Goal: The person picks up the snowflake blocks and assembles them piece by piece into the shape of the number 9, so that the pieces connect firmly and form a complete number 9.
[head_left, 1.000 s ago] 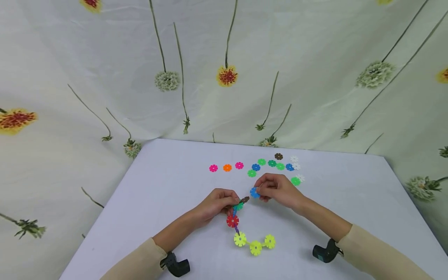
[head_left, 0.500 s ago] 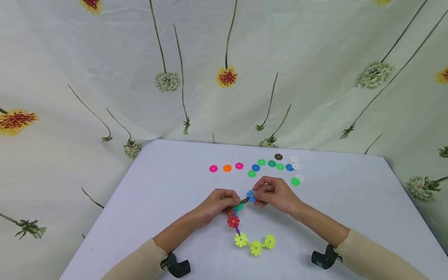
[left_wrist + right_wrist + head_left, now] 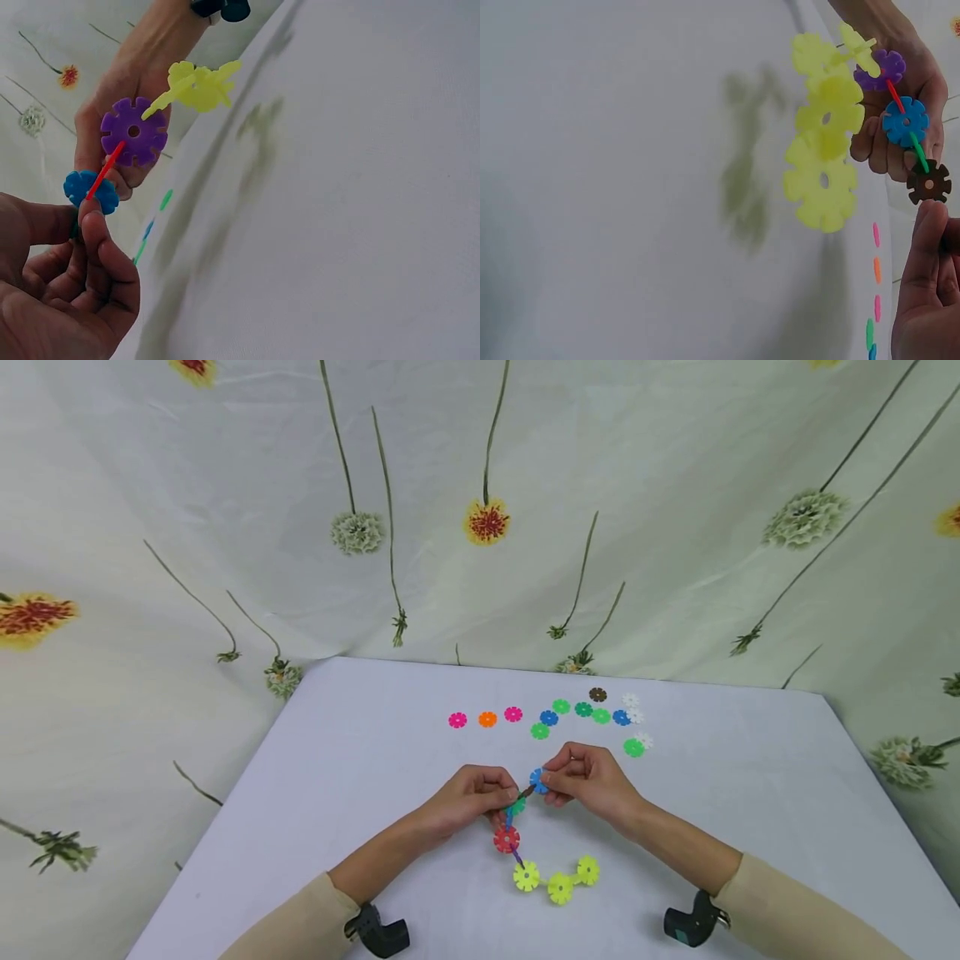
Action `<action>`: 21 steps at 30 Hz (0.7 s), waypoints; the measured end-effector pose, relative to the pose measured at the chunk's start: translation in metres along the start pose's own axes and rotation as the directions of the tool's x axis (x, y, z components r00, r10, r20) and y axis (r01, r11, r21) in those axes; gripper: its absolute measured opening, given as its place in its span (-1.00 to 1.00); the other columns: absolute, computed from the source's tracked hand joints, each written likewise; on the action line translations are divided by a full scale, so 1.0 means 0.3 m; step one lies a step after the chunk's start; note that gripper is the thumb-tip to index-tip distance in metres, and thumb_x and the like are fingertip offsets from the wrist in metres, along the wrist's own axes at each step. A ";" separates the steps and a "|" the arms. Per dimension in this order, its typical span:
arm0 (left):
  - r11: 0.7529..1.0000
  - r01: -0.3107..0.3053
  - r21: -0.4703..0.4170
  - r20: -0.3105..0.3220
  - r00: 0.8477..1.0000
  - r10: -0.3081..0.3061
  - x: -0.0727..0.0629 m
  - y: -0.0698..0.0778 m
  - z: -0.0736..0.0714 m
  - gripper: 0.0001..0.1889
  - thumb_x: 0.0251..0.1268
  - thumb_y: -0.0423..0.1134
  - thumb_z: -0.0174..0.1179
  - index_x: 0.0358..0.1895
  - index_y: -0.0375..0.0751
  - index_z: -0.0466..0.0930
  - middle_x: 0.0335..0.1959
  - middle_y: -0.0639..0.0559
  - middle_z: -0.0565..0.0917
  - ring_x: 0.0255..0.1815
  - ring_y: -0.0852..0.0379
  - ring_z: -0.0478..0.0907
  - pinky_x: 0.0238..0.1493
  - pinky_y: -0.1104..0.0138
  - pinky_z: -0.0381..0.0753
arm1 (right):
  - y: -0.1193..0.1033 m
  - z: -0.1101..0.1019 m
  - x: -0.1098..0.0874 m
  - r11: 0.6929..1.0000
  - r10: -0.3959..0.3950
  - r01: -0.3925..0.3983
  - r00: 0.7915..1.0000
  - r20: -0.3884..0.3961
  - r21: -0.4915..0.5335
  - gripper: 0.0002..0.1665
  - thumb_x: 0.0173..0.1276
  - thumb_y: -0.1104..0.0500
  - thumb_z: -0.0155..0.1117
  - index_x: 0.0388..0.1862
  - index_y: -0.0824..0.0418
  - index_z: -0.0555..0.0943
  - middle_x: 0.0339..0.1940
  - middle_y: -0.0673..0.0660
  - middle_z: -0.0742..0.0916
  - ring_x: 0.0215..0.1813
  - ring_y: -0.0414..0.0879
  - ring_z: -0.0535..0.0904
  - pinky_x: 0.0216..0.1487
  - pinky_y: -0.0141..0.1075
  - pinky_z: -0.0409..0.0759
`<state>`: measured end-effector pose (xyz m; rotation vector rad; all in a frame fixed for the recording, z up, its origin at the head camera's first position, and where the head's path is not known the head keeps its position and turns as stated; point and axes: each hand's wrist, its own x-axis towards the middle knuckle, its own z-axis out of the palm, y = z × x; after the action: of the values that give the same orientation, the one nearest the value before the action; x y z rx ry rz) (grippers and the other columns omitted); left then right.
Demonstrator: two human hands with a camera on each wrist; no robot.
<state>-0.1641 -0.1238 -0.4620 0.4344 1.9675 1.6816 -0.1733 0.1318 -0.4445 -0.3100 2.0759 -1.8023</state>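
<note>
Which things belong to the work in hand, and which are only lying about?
Apparently in use:
left hand, gripping the disc chain
right hand, pinching a light blue disc at the chain's end

Lying loose, perhaps spares:
pink discs
orange disc
brown disc
green discs
blue discs
white discs

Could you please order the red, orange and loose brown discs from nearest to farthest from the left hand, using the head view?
1. Red disc, just below and right of the left hand.
2. Orange disc, beyond the hand.
3. Loose brown disc, farther back and right.
</note>
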 end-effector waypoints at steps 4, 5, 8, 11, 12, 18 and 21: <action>1.000 0.010 0.017 -0.007 1.000 -0.010 0.000 0.004 0.003 -0.77 0.60 -0.27 0.21 -0.04 -0.45 0.65 -0.44 0.15 0.66 -0.42 0.22 0.57 -0.21 0.50 0.65 | 0.011 0.001 -0.001 1.000 0.003 -0.003 1.000 -0.003 0.013 -0.72 0.51 0.26 0.41 -0.02 0.45 0.58 -0.27 0.27 0.86 -0.33 -0.19 0.79 -0.12 -0.33 0.82; 1.000 0.014 0.021 -0.013 1.000 -0.014 0.000 0.004 0.004 -0.77 0.60 -0.26 0.21 -0.04 -0.44 0.66 -0.44 0.15 0.65 -0.41 0.22 0.57 -0.21 0.50 0.65 | 0.013 0.002 -0.002 1.000 0.004 -0.004 1.000 -0.006 0.018 -0.72 0.50 0.26 0.41 -0.02 0.45 0.58 -0.28 0.23 0.87 -0.34 -0.19 0.79 -0.12 -0.33 0.82; 0.999 0.021 0.034 -0.021 1.000 -0.021 0.001 0.009 0.010 -0.79 0.60 -0.26 0.21 -0.04 -0.41 0.66 -0.44 0.15 0.65 -0.41 0.22 0.56 -0.21 0.49 0.65 | 0.015 0.004 -0.003 0.999 0.009 -0.008 1.000 -0.012 0.037 -0.73 0.50 0.27 0.41 -0.03 0.44 0.58 -0.29 0.17 0.86 -0.35 -0.19 0.78 -0.13 -0.33 0.82; 0.998 0.027 0.051 -0.030 0.999 -0.025 0.002 0.018 0.017 -0.79 0.61 -0.25 0.21 -0.05 -0.38 0.67 -0.45 0.15 0.65 -0.41 0.22 0.57 -0.20 0.49 0.65 | 0.012 0.003 -0.003 0.999 0.009 -0.008 1.000 -0.009 0.045 -0.74 0.49 0.27 0.41 -0.03 0.45 0.58 -0.29 0.18 0.87 -0.35 -0.19 0.79 -0.14 -0.32 0.82; 0.998 0.026 0.056 -0.034 0.999 -0.024 0.003 0.021 0.019 -0.80 0.61 -0.25 0.20 -0.05 -0.37 0.67 -0.45 0.15 0.64 -0.41 0.22 0.57 -0.20 0.48 0.64 | 0.010 0.002 -0.003 0.999 0.006 -0.006 1.000 -0.007 0.044 -0.74 0.50 0.27 0.41 -0.03 0.45 0.58 -0.28 0.19 0.87 -0.35 -0.19 0.79 -0.13 -0.32 0.82; 0.999 0.024 0.031 -0.009 1.000 -0.024 0.011 0.027 0.027 -0.80 0.60 -0.23 0.23 -0.06 -0.35 0.66 -0.45 0.12 0.68 -0.42 0.21 0.62 -0.17 0.45 0.69 | -0.005 -0.023 -0.006 1.000 -0.014 0.014 1.000 0.017 0.019 -0.72 0.51 0.26 0.40 -0.03 0.47 0.58 -0.27 0.22 0.87 -0.33 -0.19 0.80 -0.11 -0.31 0.83; 0.999 0.035 -0.001 0.033 0.999 -0.035 0.016 0.025 0.025 -0.79 0.59 -0.23 0.24 -0.06 -0.37 0.64 -0.44 0.12 0.71 -0.41 0.19 0.64 -0.17 0.44 0.71 | -0.014 -0.034 -0.014 1.000 -0.029 0.030 0.998 0.061 -0.007 -0.72 0.51 0.26 0.39 -0.04 0.48 0.58 -0.27 0.26 0.87 -0.32 -0.18 0.81 -0.10 -0.30 0.83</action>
<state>-0.1643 -0.1138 -0.4563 0.4220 1.9389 1.6441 -0.1742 0.1420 -0.4387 -0.3944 2.0479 -1.7794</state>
